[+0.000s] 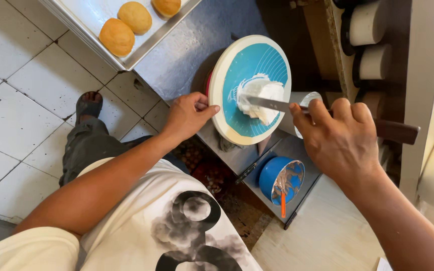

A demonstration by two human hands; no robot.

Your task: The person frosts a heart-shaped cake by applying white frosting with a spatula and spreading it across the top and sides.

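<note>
A round turntable (227, 108) with a white rim and a teal top stands on a metal counter. A small cake covered in white cream (262, 98) sits on it. My left hand (187, 116) grips the turntable's near rim. My right hand (340, 135) holds a long palette knife (269, 104) by its dark wooden handle, and the flat blade lies against the cream.
A metal tray (146, 47) with round golden buns (117, 36) rests at the counter's far end. A blue bowl (272, 175) of brown paste with an orange-handled tool sits lower down. White rolls (372, 62) lie at the right. My sandalled foot (89, 105) stands on the tiled floor.
</note>
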